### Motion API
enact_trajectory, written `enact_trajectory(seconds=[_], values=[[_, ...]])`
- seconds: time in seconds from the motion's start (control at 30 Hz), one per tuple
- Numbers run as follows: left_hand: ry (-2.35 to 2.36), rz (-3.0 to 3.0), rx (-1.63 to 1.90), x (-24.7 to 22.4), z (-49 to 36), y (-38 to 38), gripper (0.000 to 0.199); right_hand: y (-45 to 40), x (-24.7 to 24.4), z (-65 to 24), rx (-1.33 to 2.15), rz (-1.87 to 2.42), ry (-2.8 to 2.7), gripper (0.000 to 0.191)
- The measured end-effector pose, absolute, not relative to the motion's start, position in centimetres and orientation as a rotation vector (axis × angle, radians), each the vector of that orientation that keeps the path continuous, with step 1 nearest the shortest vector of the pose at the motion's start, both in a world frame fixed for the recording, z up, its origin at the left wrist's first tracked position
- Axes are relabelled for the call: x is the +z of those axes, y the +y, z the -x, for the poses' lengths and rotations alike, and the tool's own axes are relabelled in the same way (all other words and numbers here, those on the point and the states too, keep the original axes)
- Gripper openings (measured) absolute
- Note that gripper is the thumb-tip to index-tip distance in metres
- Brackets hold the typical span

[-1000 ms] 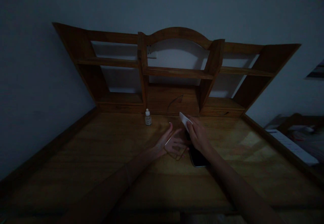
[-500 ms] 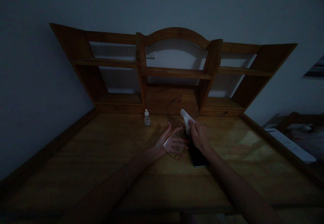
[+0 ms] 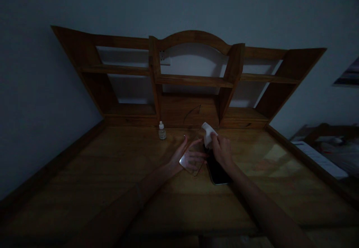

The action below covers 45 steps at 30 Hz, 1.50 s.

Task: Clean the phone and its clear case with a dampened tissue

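My left hand (image 3: 182, 158) is closed around a clear phone case (image 3: 193, 163), its fingers showing through the see-through sheet, which is tilted and catches light at its lower left corner. Between the thumb and fingers of my right hand (image 3: 222, 151) is a white tissue (image 3: 208, 134), touching or close to the upper end of the case. Below the right hand a black phone (image 3: 218, 172) lies on the wooden desk, partly hidden by that hand and wrist.
A small dropper bottle (image 3: 162, 131) with a white top stands behind my left hand. Along the back of the desk (image 3: 117, 158) runs a wooden shelf unit (image 3: 193, 80) against the wall. White sheets or a box (image 3: 319, 160) lie beyond the right edge.
The tissue has opened out somewhat and tipped towards the case. The case in my left hand has turned slightly, and the view has shifted a little.
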State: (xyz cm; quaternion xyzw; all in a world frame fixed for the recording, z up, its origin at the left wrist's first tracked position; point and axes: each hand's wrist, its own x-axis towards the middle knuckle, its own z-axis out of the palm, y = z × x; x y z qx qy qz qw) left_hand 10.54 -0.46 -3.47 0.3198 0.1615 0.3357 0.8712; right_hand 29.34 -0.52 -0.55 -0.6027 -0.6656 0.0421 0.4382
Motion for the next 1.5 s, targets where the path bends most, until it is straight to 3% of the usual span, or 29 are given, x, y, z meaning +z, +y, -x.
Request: enact_trajectory(seconds=[0.4, 0.77, 1.5], values=[[0.399, -0.730, 0.816, -2.3, -9.6, -0.2, 0.072, -0.6, -0.9, -29.0, 0.138, 1.514, -1.664, 0.056], [0.473, -0.655, 0.969, -1.8, -9.7, -0.4, 0.061, -1.5, -1.1, -27.5, 0.298, 1.199, -1.867, 0.042], [0.518, -0.694, 0.896, -1.8, -9.9, -0.3, 0.061, -0.6, -1.5, -27.8, 0.078, 1.156, -1.964, 0.045]])
